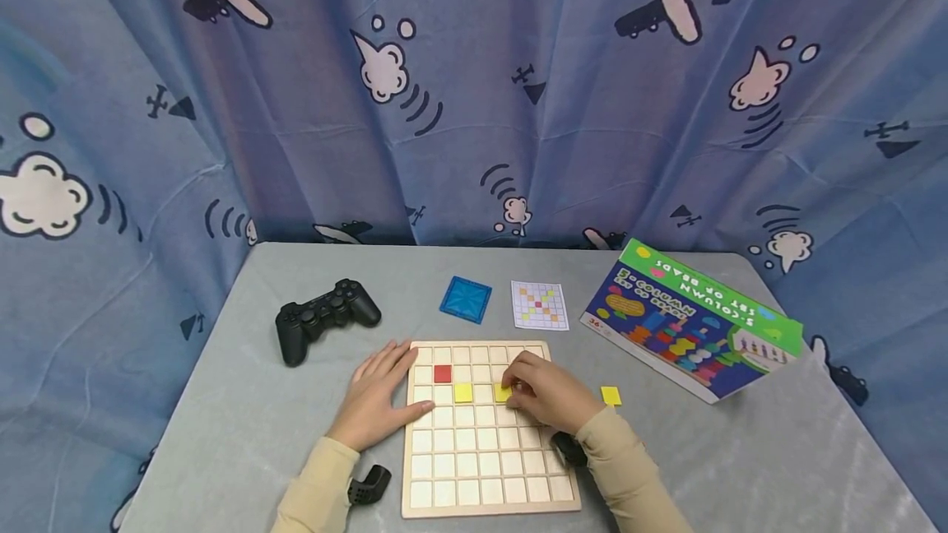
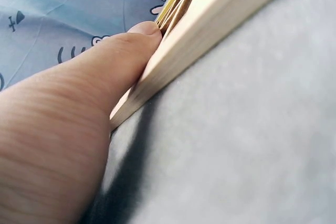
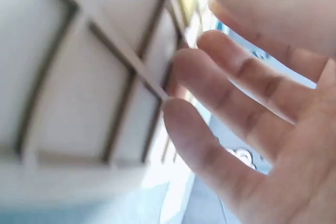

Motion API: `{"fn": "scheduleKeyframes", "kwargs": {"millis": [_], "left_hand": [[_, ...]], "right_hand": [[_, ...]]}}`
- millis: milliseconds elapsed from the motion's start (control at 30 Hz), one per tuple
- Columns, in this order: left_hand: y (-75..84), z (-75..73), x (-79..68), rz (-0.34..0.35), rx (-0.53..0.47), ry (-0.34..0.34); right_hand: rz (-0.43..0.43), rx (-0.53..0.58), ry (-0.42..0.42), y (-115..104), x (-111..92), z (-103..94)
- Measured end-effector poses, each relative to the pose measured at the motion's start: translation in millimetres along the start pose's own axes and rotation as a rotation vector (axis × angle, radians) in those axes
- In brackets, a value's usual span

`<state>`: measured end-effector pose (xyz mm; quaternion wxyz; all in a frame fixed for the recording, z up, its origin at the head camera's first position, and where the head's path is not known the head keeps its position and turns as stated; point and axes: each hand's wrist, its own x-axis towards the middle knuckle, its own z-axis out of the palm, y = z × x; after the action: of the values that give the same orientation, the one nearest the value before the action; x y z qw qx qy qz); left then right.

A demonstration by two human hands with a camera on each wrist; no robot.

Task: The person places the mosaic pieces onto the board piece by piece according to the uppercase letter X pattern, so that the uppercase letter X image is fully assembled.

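A wooden grid board (image 1: 490, 510) with raised dividers lies flat on the grey table. My left hand (image 1: 376, 401) rests along its upper left edge, fingers extended; in the left wrist view the thumb (image 2: 131, 45) presses on the board's rim (image 2: 173, 59). Over the board's upper right part, my right hand (image 1: 551, 393) pinches a yellow square tile (image 1: 502, 393) at a cell, its thumb and fingertips partly covering it. In the right wrist view the other fingers (image 3: 197, 135) bend close over the grid. A red tile (image 1: 442, 373) and another yellow tile (image 1: 462, 392) sit in cells.
One loose yellow tile (image 1: 611, 396) lies right of the board, near the right wrist. Behind the board are a blue square tray (image 1: 466, 299) and a pattern card (image 1: 539, 306). A black game controller (image 1: 326, 319) is at left, a colourful bead-set box (image 1: 689, 323) at right.
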<state>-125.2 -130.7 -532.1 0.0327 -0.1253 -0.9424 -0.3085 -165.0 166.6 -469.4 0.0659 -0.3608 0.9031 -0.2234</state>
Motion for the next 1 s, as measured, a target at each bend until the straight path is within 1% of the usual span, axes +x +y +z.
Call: {"fn": "scheduleKeyframes", "kwargs": {"millis": [67,167,267,433,567,733,833,1000], "left_hand": [[0.0,0.7,-0.1,0.002,0.002,0.003],[0.3,1.1,0.0,0.004,0.002,0.007],[0.7,1.0,0.5,0.008,0.004,0.009],[2.0,0.0,0.2,0.009,-0.003,0.014],[1.9,0.2,-0.9,0.006,-0.006,0.014],[1.0,1.3,-1.4,0.007,0.002,0.016],[0.8,1.4,-1.3,0.013,0.002,0.027],[0.8,1.4,-0.6,0.017,0.006,0.033]], "right_hand": [[0.031,0.021,0.012,5.2,-5.5,-6.3],[0.087,0.009,0.053,15.5,-16.6,-17.2],[0.167,-0.005,0.080,26.4,-29.5,-28.0],[0.306,0.006,0.084,44.8,-47.4,-44.2],[0.386,-0.001,0.067,54.8,-55.4,-51.6],[0.484,0.008,-0.018,62.2,-58.3,-50.2],[0.510,0.009,-0.054,64.7,-59.2,-48.1],[0.491,0.005,-0.063,66.9,-60.3,-48.4]]}}
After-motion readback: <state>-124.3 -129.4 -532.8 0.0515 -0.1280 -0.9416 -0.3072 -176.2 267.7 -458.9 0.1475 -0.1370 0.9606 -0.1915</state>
